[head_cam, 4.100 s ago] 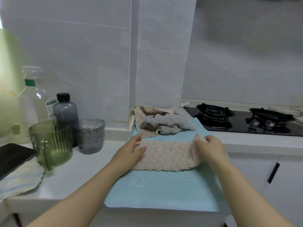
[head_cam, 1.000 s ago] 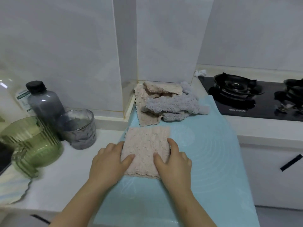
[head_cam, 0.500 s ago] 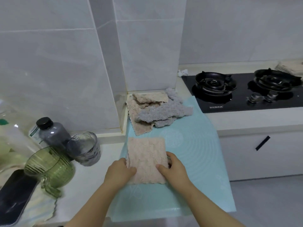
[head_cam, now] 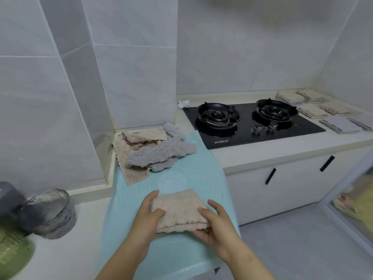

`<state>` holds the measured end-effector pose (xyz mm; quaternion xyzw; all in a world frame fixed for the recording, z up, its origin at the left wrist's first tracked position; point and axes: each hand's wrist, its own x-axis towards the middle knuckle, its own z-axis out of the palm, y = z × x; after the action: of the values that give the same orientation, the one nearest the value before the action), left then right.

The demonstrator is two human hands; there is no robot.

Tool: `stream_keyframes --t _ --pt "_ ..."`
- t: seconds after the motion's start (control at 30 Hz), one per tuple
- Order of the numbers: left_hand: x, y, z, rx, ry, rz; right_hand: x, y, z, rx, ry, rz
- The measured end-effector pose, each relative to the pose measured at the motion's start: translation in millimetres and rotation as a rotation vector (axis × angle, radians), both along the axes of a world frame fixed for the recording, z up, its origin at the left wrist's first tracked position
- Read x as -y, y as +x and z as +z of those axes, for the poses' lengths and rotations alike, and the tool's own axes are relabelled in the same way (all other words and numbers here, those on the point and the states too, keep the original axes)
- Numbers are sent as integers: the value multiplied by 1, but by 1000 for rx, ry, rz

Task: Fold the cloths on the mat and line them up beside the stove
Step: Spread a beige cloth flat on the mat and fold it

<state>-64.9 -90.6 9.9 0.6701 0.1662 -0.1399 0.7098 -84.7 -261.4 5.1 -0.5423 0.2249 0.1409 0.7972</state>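
A folded beige cloth (head_cam: 179,211) lies on the light blue mat (head_cam: 181,170), held from both sides. My left hand (head_cam: 148,215) grips its left edge with the thumb on top. My right hand (head_cam: 215,223) grips its right front corner, fingers under the fold. A heap of unfolded beige and grey cloths (head_cam: 149,150) sits at the mat's far end against the wall. Right of the black stove (head_cam: 252,122), several folded cloths (head_cam: 323,112) lie in rows on the counter.
A grey ribbed glass (head_cam: 50,213), a dark bottle (head_cam: 8,201) and a green jug (head_cam: 12,253) stand on the counter to the left. A small white scrap (head_cam: 183,104) lies behind the stove's left corner. White cabinets (head_cam: 282,182) with black handles are below.
The cloth has been folded once more into a shorter, thicker rectangle. Both hands shifted from pressing on it to gripping its sides. The view swung right, showing folded cloths beyond the stove.
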Motion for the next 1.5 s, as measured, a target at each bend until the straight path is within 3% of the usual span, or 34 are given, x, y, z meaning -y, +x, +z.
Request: stream_keyframes --t 0.3,0.6,0.87,1.5 --pt "119 27 14 107 71 -168 117 1 16 56 17 -209" --pt "349 73 2 111 35 -230 333 25 25 60 -41 -332" --pt "499 120 16 84 -24 -318 479 65 32 42 -51 -400" --pt "788 412 62 180 -27 -510 755 338 68 178 -155 -539"
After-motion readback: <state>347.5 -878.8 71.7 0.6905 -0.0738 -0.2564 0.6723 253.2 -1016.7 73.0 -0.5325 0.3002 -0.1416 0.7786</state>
